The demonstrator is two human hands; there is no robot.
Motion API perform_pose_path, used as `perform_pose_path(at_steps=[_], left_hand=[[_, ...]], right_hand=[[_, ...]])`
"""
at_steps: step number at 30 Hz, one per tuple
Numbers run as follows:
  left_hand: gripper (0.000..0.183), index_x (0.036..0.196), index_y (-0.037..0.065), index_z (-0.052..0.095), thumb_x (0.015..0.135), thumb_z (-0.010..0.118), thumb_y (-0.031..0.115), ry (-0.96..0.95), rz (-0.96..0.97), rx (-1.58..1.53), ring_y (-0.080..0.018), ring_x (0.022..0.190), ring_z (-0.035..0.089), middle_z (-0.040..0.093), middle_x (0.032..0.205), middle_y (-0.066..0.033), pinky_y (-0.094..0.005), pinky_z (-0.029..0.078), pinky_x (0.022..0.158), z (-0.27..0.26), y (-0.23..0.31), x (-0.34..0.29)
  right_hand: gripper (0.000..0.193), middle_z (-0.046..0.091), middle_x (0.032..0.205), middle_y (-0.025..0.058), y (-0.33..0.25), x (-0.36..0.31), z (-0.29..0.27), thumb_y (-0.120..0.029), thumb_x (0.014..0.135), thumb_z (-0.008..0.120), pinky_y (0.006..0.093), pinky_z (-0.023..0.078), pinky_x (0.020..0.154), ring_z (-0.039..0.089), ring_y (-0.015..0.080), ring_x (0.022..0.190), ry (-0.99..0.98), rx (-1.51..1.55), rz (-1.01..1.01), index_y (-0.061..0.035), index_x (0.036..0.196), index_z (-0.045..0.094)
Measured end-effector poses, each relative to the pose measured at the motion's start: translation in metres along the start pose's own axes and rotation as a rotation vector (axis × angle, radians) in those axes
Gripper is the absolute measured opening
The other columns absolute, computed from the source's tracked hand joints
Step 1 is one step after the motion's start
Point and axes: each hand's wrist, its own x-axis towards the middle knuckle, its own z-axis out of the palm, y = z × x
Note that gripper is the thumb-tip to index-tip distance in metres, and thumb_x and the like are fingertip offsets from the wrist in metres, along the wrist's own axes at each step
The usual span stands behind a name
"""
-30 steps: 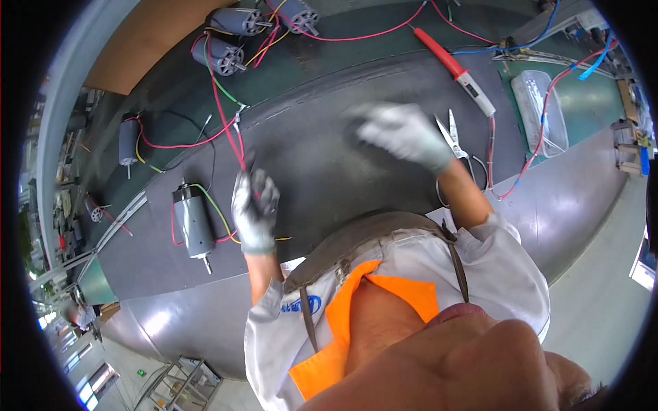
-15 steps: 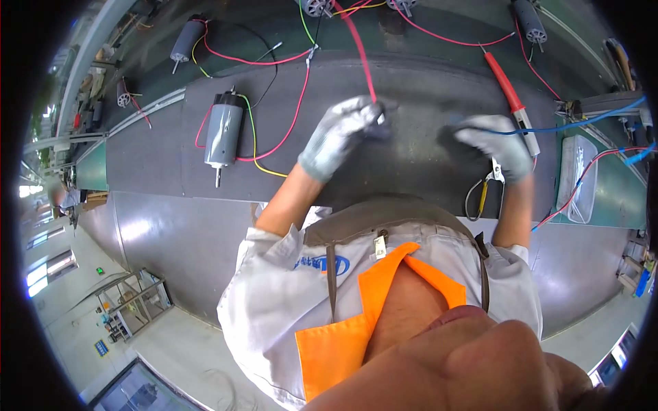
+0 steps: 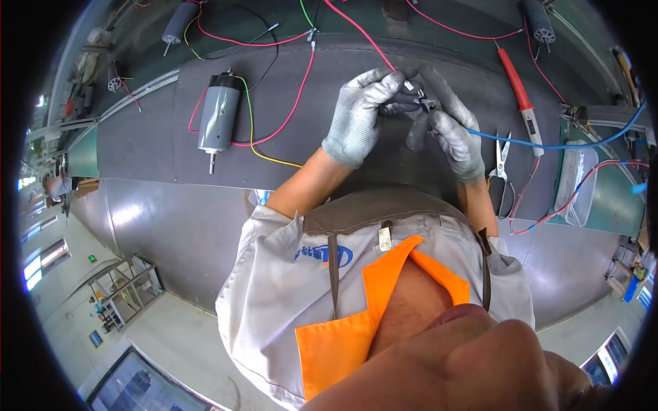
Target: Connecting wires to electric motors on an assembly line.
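My left hand point(image 3: 358, 116), in a grey-white work glove, pinches the end of a red wire point(image 3: 362, 34) that comes down from the far edge of the bench. A small pale terminal point(image 3: 410, 85) shows at its fingertips. Close against it, my gloved right hand point(image 3: 456, 140) grips a small dark clip with metal jaws point(image 3: 426, 104). From beside that hand a blue wire point(image 3: 534, 144) runs off to the right. The clip is at the terminal; whether they touch, I cannot tell. Fingers partly hide both pieces.
To the left lies a grey cylindrical motor point(image 3: 223, 115) with red and yellow-green leads. Scissors point(image 3: 502, 168) and a red-and-white pen-shaped tool point(image 3: 517, 81) lie to the right, near a clear plastic tray point(image 3: 576, 181). More motors point(image 3: 538, 24) stand along the far side.
My right hand has moved left to meet my left hand, bringing the blue wire along. My left hand has shifted slightly right and up with the red wire.
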Motion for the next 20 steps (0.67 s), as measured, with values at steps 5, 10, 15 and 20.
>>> perform_pose_path(at_steps=[5, 10, 15, 20], left_hand=[[0.024, 0.114, -0.005, 0.064, 0.1, 0.058, 0.014, -0.027, 0.001, -0.021, -0.0202, 0.09, 0.07, 0.071, 0.101, -0.0135, -0.0324, 0.057, 0.084, -0.003, -0.001, 0.0], [0.023, 0.113, -0.001, 0.065, 0.1, 0.06, 0.017, -0.034, -0.003, -0.073, -0.0175, 0.082, 0.069, 0.071, 0.098, -0.0107, -0.0315, 0.058, 0.074, 0.003, -0.005, -0.005], [0.028, 0.111, 0.0, 0.065, 0.101, 0.057, 0.024, 0.006, -0.041, -0.099, -0.0126, 0.063, 0.058, 0.067, 0.085, -0.0073, -0.0261, 0.047, 0.055, 0.0, -0.013, -0.003], [0.035, 0.115, 0.001, 0.063, 0.099, 0.061, 0.032, -0.093, -0.015, -0.386, -0.0333, 0.108, 0.066, 0.069, 0.108, -0.0192, -0.0387, 0.05, 0.099, -0.013, -0.038, 0.016]], right_hand=[[0.063, 0.065, 0.12, 0.0151, 0.003, 0.007, 0.0, -0.022, 0.097, 0.059, 0.0295, 0.052, 0.06, 0.066, 0.0172, 0.069, -0.033, -0.022, 0.007, 0.0021, 0.152, 0.037], [0.064, 0.067, 0.116, 0.0155, 0.005, 0.011, 0.003, -0.021, 0.097, 0.06, 0.0293, 0.052, 0.059, 0.066, 0.0172, 0.069, -0.025, 0.037, 0.008, 0.0021, 0.152, 0.036], [0.072, 0.067, 0.113, 0.0116, 0.021, 0.018, 0.016, -0.014, 0.093, 0.067, 0.0248, 0.051, 0.068, 0.065, 0.0125, 0.077, 0.026, 0.056, -0.044, 0.001, 0.154, 0.032], [0.077, 0.066, 0.126, 0.0095, 0.0, 0.014, -0.021, -0.009, 0.088, 0.072, 0.0279, 0.053, 0.087, 0.068, 0.0186, 0.101, -0.108, -0.524, -0.076, -0.0064, 0.155, 0.034]])
